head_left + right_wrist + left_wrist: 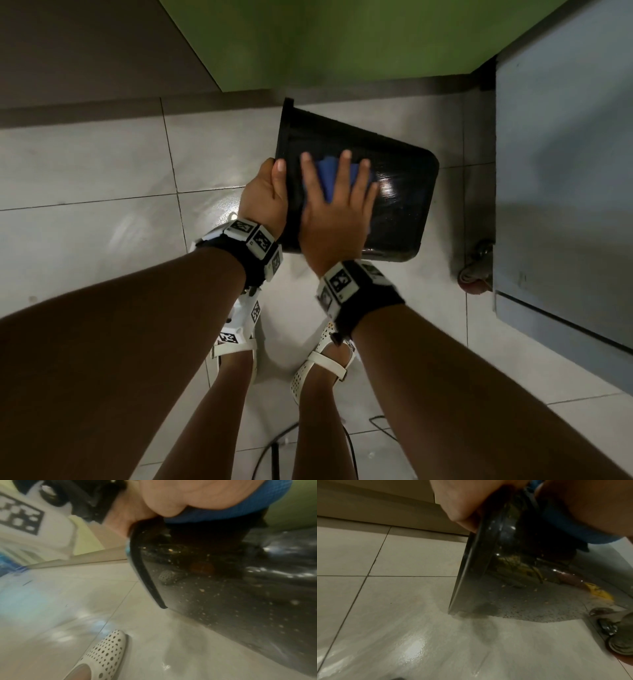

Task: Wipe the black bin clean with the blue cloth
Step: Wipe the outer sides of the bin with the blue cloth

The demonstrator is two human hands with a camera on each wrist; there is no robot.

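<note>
Wiping in progress, judging from the pose: right hand [335,212] laid flat, fingers straight and spread, pressing a folded blue woven cloth [329,178] onto the upward-facing side wall of a black glossy plastic bin with rounded corners [400,205]. Left hand [265,195] just beside the right one, thumb and fingers curled round the lipped edge of the bin, steadying it. Hands close together, apparently not touching each other. Bin tipped on its side in front of both hands, reaching away to the right of the right hand. Impossible to say for sure whether its lower edge rests on the pale glossy floor tiles [85,171].

Probably the outer-wall step, with much left to do. Next move calls for firm, even pressure and a long stroke away from the left hand toward the far end, then a turn of the bin to bring another wall up. Tight hold needed at the edge, against slipping on the smooth plastic.

Surface of the bin shiny, with bright reflections beyond the right fingertips. Many small pale specks and crumbs on the wall below the hands in both wrist views, so not clean yet.

Below the wrists, white perforated shoes [318,370]. Farther to the right of the right hand, grey cabinet on a caster wheel [565,171]. Beyond both hands, green wall [308,41].
</note>
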